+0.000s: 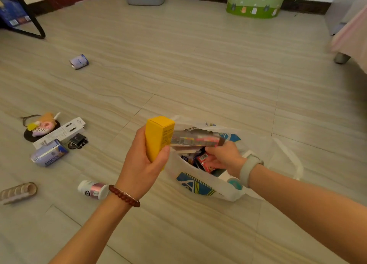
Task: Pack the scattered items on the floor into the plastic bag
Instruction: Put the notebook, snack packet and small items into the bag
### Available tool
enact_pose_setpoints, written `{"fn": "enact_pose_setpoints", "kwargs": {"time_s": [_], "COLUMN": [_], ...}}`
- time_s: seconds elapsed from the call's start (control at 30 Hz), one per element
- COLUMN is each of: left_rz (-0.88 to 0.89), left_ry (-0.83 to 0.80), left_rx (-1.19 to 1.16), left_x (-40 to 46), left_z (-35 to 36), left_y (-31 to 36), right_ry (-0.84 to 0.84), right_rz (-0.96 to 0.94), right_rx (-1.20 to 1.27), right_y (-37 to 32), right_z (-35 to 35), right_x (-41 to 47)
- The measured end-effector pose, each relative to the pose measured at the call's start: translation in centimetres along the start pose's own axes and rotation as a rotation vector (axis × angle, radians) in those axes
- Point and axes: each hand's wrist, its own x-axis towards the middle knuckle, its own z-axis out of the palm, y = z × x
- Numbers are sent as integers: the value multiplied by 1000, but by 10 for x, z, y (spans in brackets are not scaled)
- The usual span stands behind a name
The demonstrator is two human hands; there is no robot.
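The left hand [142, 162] grips a yellow box [158, 136]; the right hand [224, 156] pinches a flat packet [196, 140] over the open plastic bag [198, 184].

We see the white plastic bag [200, 184] w/ blue logo lying open on the floor, already holding red and dark packets. A yellow box [158, 137] is upright just left of the bag mouth; a long blurred pack [196, 140] is level over it. Still on the floor at left: white bottle [93, 189] on its side, a can [79, 61], a purple pouch [49, 153], a white card pack [59, 132].
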Motion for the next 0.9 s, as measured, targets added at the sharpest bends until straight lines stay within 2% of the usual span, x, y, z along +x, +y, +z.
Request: {"fn": "enact_pose_setpoints", "kwargs": {"time_s": [0.07,0.1,0.17,0.2,0.27,0.33,0.4,0.47,0.53,0.57,0.67,0.73,0.8,0.9], "left_rz": [41,66,159,218,308,298,296,344,384,402,402,389,490,602], "left_ry": [63,85,81,60,-3,-52,-60,-88,-135,-154,-199,-226,-223,-194], "left_rx": [138,189,276,320,382,371,356,353,373,431,798,976,1019,904], "left_x": [-5,-8,-15,-18,-22,-24,-26,-28,-28,-28,-27,-27,-29,-36], "left_z": [-2,-2,3,7,19,32,45,54,57,57,56,58,59,53], "left_y": [0,2,6,8,9,9,8,4,-3,-8,-33,-52,-68,-78], "right_ry": [100,168,154,51,-256,-501,-604,-620,-551,-461,-26,138,156,83], "right_rz": [-170,-300,-555,-622,-587,-398,-303,-293,-313,-352,-526,-583,-606,-582], "right_rx": [-305,-369,-317,-245,-141,-144,-258,-320,-340,-382,-629,-669,-670,-760], "right_y": [-2,-6,-16,-22,-33,-38,-35,-27,-21,-19,-10,0,11,30], "right_z": [-15,-22,-33,-37,-41,-47,-53,-60,-68,-73,-85,-83,-72,-43], "right_x": [-14,-24,-45,-54,-71,-76,-75,-71,-67,-65,-52,-48,-47,-46]}}
